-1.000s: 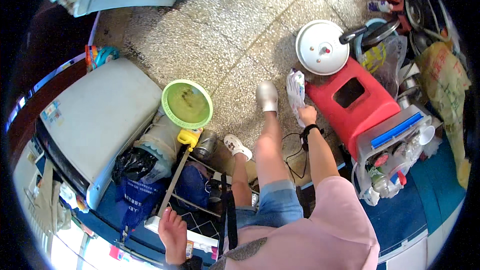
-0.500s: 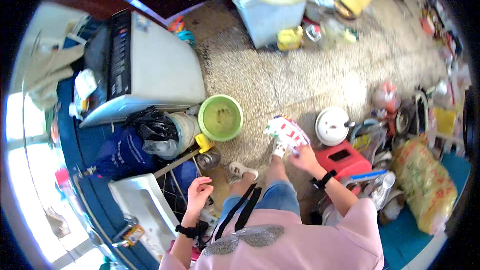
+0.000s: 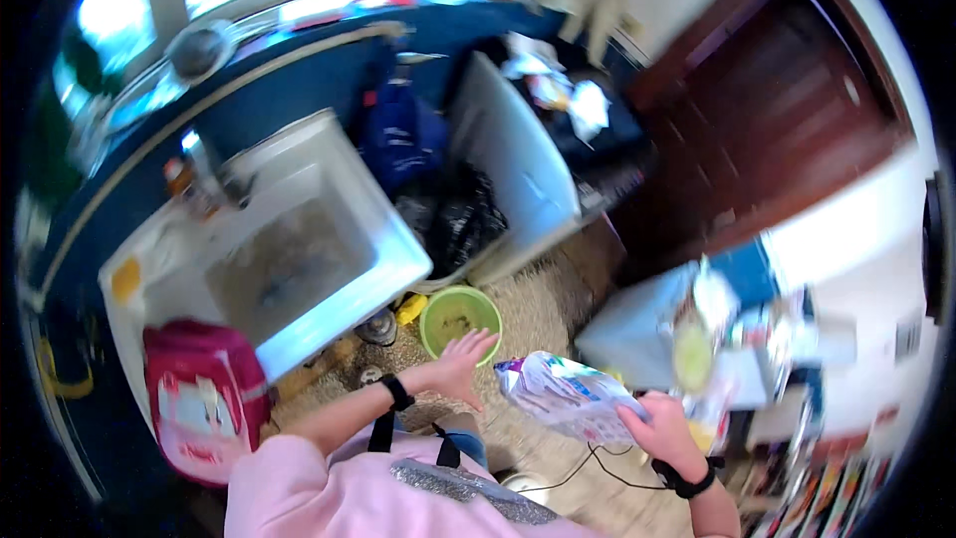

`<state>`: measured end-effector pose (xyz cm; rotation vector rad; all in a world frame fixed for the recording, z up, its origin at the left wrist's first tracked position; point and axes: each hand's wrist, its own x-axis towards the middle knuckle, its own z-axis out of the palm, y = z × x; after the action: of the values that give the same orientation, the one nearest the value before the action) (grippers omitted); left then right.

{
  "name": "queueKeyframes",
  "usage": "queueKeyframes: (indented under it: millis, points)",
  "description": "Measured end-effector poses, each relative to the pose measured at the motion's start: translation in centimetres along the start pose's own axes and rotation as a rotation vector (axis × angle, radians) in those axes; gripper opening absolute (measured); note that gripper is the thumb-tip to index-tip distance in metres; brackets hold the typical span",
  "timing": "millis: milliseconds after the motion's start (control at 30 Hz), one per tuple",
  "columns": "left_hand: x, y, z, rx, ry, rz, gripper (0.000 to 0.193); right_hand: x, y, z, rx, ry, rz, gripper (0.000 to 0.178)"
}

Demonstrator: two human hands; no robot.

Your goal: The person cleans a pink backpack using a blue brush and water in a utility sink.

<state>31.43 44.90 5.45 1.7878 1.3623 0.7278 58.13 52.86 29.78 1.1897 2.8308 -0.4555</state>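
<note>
In front of me my right hand (image 3: 661, 433) grips the edge of a shiny, crinkled plastic packet (image 3: 568, 397), white with purple and coloured patches. The packet slants out to the left from my fingers. My left hand (image 3: 456, 369) holds nothing, its fingers stretched apart in the air. It is nearest to a light green basin (image 3: 460, 317) on the floor, which has some dark bits inside. Part of the basin's near rim lies behind my left fingers.
At left stands a white sink (image 3: 344, 284) with a dirty bowl; a pink backpack (image 3: 204, 399) leans at its near edge. Beyond the basin are a black plastic bag (image 3: 473, 224) and a white washing machine (image 3: 518, 144). A brown door (image 3: 767, 110) is at far right. A dark cord crosses the floor.
My view has swung left toward the sink. My right hand has raised the packet from down near my foot. My left hand has reached forward and its fingers have spread.
</note>
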Motion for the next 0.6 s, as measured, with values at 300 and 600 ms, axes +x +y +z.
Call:
queueKeyframes:
  millis: [300,600]
  points:
    - [-2.5,-1.1,-6.7,-0.565,0.263,0.127,0.084,14.8,-10.8,-8.2,0.244,-0.302,-0.261,0.033]
    - [-6.0,-1.2,-9.1,-0.708,0.592,0.069,0.082,26.8,-20.1,-8.8,0.126,-0.553,-0.444,0.040]
